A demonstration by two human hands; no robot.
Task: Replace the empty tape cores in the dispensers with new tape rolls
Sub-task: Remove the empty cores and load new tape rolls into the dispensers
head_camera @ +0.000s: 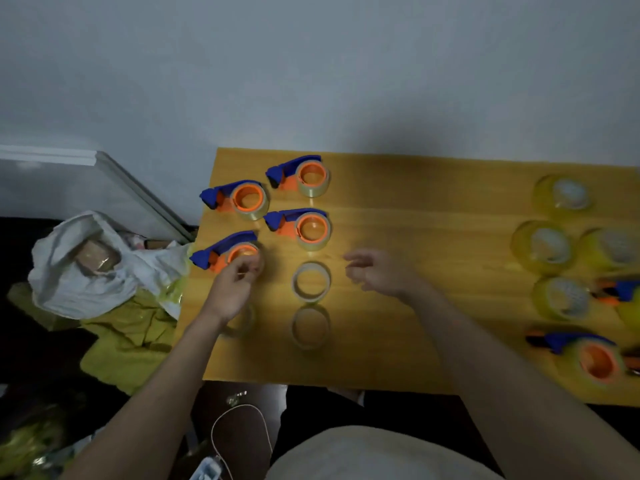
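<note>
Several blue-and-orange tape dispensers stand at the table's far left, each with a clear roll on its orange hub. My left hand (235,282) grips the roll on the nearest of them (225,254). The other three (239,199) (301,176) (301,226) stand behind it. Two empty cores (311,282) (310,327) lie flat in front of them, and a third ring (242,323) is half hidden under my left wrist. My right hand (377,271) hovers above the table with loosely curled fingers, holding nothing. New yellowish tape rolls (562,195) (542,245) (561,297) sit at the right.
Two more dispensers (588,355) (620,291) lie at the table's right edge. Left of the wooden table (415,341), a white bag (86,268) holds a brown roll over yellow-green plastic. A cable (239,431) hangs below the front edge.
</note>
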